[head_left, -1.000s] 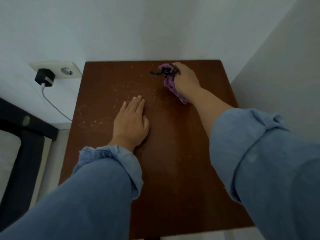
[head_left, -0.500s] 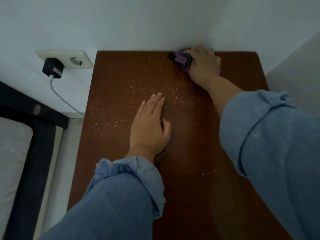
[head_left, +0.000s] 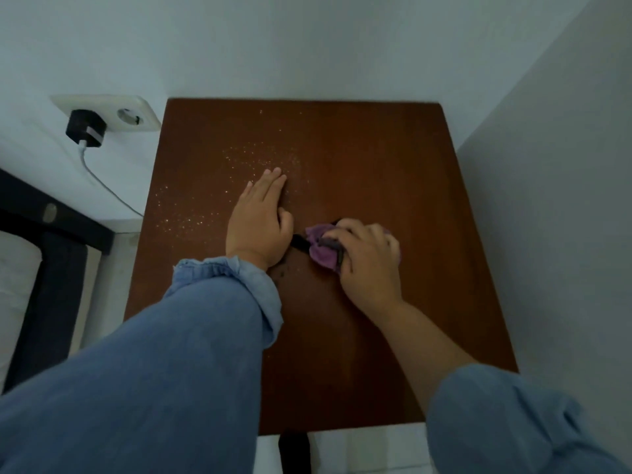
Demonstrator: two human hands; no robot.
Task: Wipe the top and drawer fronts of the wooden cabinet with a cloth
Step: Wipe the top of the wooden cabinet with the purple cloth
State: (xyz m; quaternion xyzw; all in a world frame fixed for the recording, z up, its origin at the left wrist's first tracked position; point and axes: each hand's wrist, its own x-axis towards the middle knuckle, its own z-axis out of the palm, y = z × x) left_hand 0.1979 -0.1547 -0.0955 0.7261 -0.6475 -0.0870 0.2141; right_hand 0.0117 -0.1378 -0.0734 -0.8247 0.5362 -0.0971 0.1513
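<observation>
The wooden cabinet top (head_left: 393,159) is a dark reddish-brown square seen from above, with pale dust specks on its left and middle. My left hand (head_left: 258,220) lies flat on the top near the middle, fingers straight and together. Just to its right, my right hand (head_left: 367,258) grips a bunched purple cloth with a dark edge (head_left: 321,246) and holds it against the wood. The drawer fronts are hidden below the top.
White walls close in behind and on the right. A wall socket (head_left: 131,112) with a black charger (head_left: 85,128) and white cable sits to the left. A dark bed frame (head_left: 51,234) stands at the far left. Something black (head_left: 295,451) shows below the front edge.
My right hand has drawn the cloth from the back edge of the top to the middle, beside my left hand. The left hand stays flat in place.
</observation>
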